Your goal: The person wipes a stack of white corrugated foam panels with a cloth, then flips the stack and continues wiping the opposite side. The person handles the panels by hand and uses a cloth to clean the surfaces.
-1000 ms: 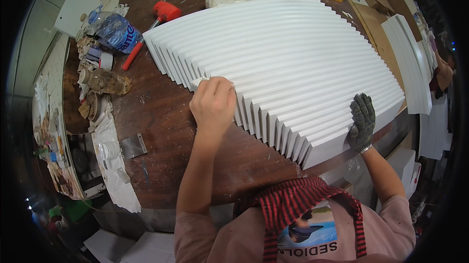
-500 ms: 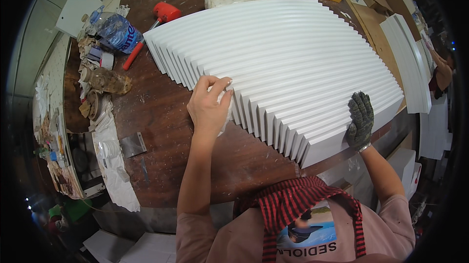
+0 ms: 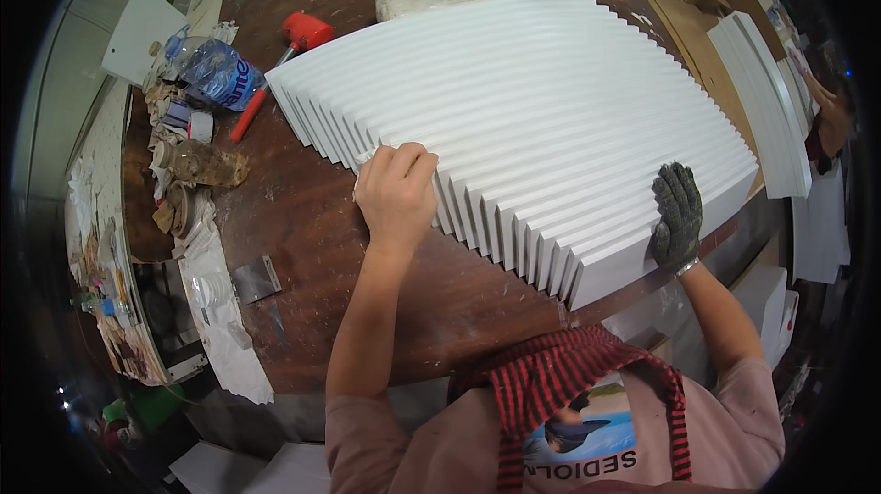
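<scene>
Over brown table [image 3: 450, 310], bare L hand [image 3: 397, 189] curls tight round white wad [image 3: 365, 155] by white boards [image 3: 523, 99]; gloved R hand [image 3: 676, 219] lies flat, grips nothing, prob. steadying them.

Look at that stack of long white ridged boards [image 3: 532, 109] taking the light: upper faces bright, nearly washed out toward the far edge, near ends dropping into grey shadow, so the light seems to fall from above. The dark brown wooden bench [image 3: 303, 265] soaks it up, muted. Glints on the clear blue-tinted plastic bottle [image 3: 213, 70]! Out to the rim: black swallows the corners, the pale grey-green wall [image 3: 69, 63] bends hard, the cluttered right margin goes dim and soft. Low left, tiny white light specks [image 3: 62, 390] pierce the gloom. Centre frame, the bare left hand [image 3: 397, 191] reads fairly crisp.
</scene>
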The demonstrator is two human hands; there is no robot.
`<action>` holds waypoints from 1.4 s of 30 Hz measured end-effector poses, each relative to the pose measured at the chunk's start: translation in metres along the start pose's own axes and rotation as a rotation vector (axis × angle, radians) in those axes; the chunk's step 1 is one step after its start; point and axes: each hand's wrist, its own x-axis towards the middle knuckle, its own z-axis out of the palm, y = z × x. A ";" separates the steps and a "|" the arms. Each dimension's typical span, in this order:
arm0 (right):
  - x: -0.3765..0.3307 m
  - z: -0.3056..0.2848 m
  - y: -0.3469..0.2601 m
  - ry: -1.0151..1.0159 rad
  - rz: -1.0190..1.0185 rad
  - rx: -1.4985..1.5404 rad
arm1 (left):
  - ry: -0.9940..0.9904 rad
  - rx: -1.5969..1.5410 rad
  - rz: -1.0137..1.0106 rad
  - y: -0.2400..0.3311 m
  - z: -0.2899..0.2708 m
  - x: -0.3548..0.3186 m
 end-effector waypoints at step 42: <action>-0.001 -0.001 -0.002 -0.030 -0.021 0.055 | 0.165 -0.574 -0.765 -0.130 -0.026 -0.044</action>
